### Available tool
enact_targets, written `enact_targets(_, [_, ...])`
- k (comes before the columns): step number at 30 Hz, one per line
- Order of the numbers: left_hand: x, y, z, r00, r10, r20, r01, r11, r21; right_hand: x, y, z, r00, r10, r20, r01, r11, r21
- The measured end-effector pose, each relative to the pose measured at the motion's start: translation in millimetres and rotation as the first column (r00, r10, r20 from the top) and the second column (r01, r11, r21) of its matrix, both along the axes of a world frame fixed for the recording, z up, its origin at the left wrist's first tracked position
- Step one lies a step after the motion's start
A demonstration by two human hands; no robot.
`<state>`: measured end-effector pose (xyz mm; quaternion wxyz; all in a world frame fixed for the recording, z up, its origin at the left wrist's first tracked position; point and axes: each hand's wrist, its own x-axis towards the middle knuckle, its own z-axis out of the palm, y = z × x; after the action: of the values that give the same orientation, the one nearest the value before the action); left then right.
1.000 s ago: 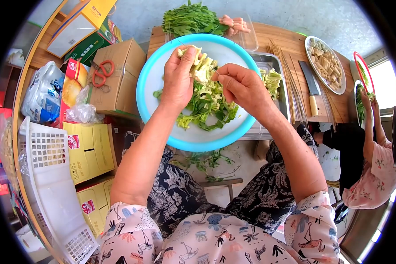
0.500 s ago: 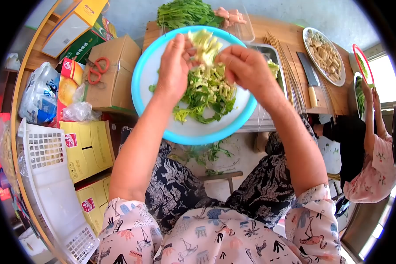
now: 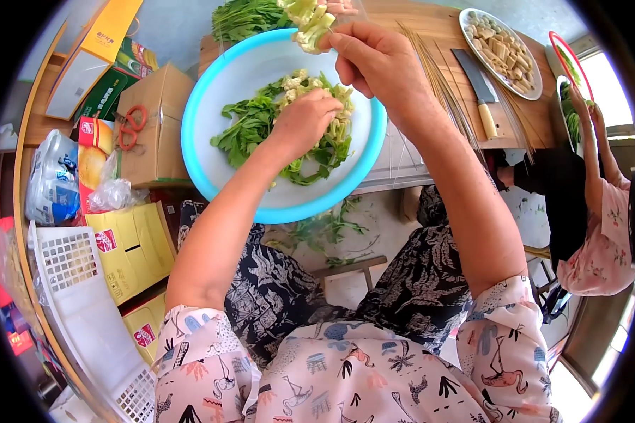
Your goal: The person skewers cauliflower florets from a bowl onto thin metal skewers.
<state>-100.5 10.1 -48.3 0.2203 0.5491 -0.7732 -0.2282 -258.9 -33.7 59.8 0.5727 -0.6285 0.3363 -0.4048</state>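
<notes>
A person's right hand [image 3: 377,60] pinches a pale vegetable cluster [image 3: 312,29] between thumb and fingertips, in view over the far rim of a blue-rimmed basin [image 3: 286,213] between twelve and one o'clock. The left hand [image 3: 305,121] dips near the basin's centre, fingers bent among cut pieces and leafy greens [image 3: 247,121]; whether it grips any cannot be told. The near rim juts past the edge of the counter [image 3: 430,17] at six o'clock, above the person's knees. A cardboard box [image 3: 152,127] crowds the basin at nine o'clock, and a bunch of greens [image 3: 247,17] sits just beyond eleven. Bare white basin floor opens from seven round to ten. Thin sticks [image 3: 441,84] lie between two and three. The cluster's long axis slants from eleven to five, its lower end toward the pinching fingertips, its upper end cut off by the frame.
</notes>
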Motion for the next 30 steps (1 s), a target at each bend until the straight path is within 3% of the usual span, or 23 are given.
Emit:
enact_targets(2, [-9.2, -2.8, -1.7, 1.000, -0.010, 0.023, 0.013, 0.992, -0.126, -2.7, -2.5, -0.1, 1.000, 0.000, 0.030, 0.001, 1.000, -0.023])
enact_targets(4, [-14.6, -5.4, -7.2, 0.997, -0.045, 0.065, 0.051, 0.994, -0.094, -4.3, -3.1, 0.3, 1.000, -0.009, 0.013, 0.009, 1.000, -0.029])
enact_targets(6, [-22.4, -11.6, -13.5, 0.996, 0.031, -0.086, -0.037, 0.997, -0.069, -4.0, -1.0, 2.6, 1.000, -0.019, -0.006, 0.019, 0.999, -0.036])
enact_targets(7, [-23.0, -15.9, -15.7, 0.982, 0.058, -0.180, -0.043, 0.996, 0.084, -3.8, 0.3, 4.3, 1.000, -0.026, -0.012, 0.025, 0.998, -0.063])
enact_targets(10, [-26.6, -21.8, -29.7, 0.972, 0.107, -0.211, -0.076, 0.986, 0.147, -5.1, -0.2, 2.3, 1.000, -0.025, -0.009, 0.024, 0.996, -0.090])
enact_targets(12, [-28.0, -19.5, -34.7, 0.957, 0.167, -0.236, -0.143, 0.983, 0.117, -5.5, 1.0, 4.3, 1.000, -0.020, 0.006, 0.020, 0.997, -0.074])
enact_targets(15, [-22.9, -19.6, -45.4, 0.993, 0.083, -0.089, -0.078, 0.995, 0.055, -5.5, 1.5, 5.7, 0.999, -0.038, -0.017, 0.036, 0.995, -0.090])
enact_targets(17, [-23.0, -18.3, -49.4, 0.969, 0.129, -0.212, -0.121, 0.991, 0.047, -6.6, 0.2, 4.9, 0.998, -0.044, -0.034, 0.040, 0.994, -0.103])
enact_targets(20, [-17.4, -19.1, -11.7, 0.936, 0.226, -0.271, -0.247, 0.968, -0.044, -9.2, 0.8, 8.2, 0.998, -0.049, -0.032, 0.047, 0.996, -0.075])
enact_targets(21, [-8.9, -28.2, -13.4, 0.897, 0.155, -0.414, -0.241, 0.957, -0.164, -9.5, 0.7, 8.2, 0.998, -0.047, -0.029, 0.044, 0.996, -0.078])
enact_targets(22, [-0.6, -28.1, -9.9, 0.826, 0.290, -0.484, -0.301, 0.952, 0.057, -9.6, 1.0, 7.2, 0.999, -0.043, -0.026, 0.041, 0.998, -0.056])
enact_targets(25, [21.9, -22.4, 24.2, 0.455, 0.384, -0.803, -0.094, 0.918, 0.385, -9.3, 5.2, 9.6, 0.999, -0.021, -0.045, 0.019, 0.999, -0.033])
enact_targets(30, [58.5, -12.6, 47.9, 0.288, 0.365, -0.885, -0.121, 0.931, 0.345, -3.2, 12.9, 7.6, 0.983, 0.045, -0.181, -0.057, 0.996, -0.066])
